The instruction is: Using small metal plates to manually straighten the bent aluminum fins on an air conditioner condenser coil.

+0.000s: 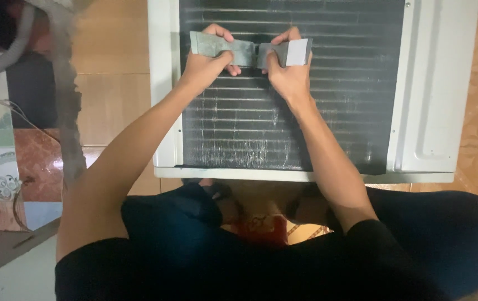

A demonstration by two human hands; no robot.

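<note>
A white plastic air-conditioner casing (439,83) lies on the tan tiled floor (110,95) and frames a dark panel of thin horizontal metal fins (261,122), which fills most of its opening. At the far left a pale corrugated hose (5,53) curves past patterned tiles. Over the upper part of the fin panel, the person's left hand (208,64) and right hand (289,75) sit close together, each pinched shut on one end of a grey flexible strip (247,51) with a lighter patch at its right end, held just above the fins.
</note>
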